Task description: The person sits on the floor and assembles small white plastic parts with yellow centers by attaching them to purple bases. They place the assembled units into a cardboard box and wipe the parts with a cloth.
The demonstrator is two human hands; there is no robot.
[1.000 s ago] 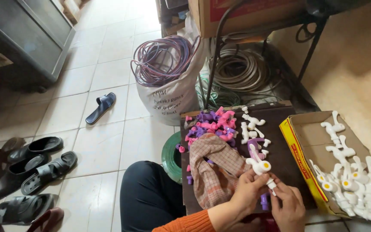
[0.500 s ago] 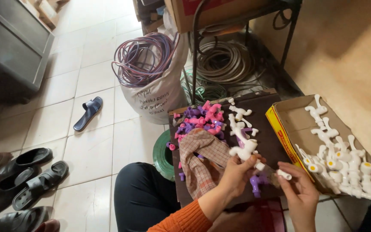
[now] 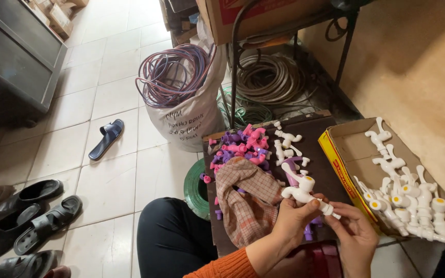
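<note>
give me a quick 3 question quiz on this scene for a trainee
1. True or false: the white plastic tap is held by both the left hand and the right hand.
2. Where do the other finished white taps lie?
A. in the cardboard box
B. in the white sack
C. on the checked cloth
3. Fill in: the pile of small pink and purple plastic parts lies on the dark ____, beside the cloth.

Key
1. True: the left hand grips its body, the right hand's fingers are at its end.
2. A
3. board
</note>
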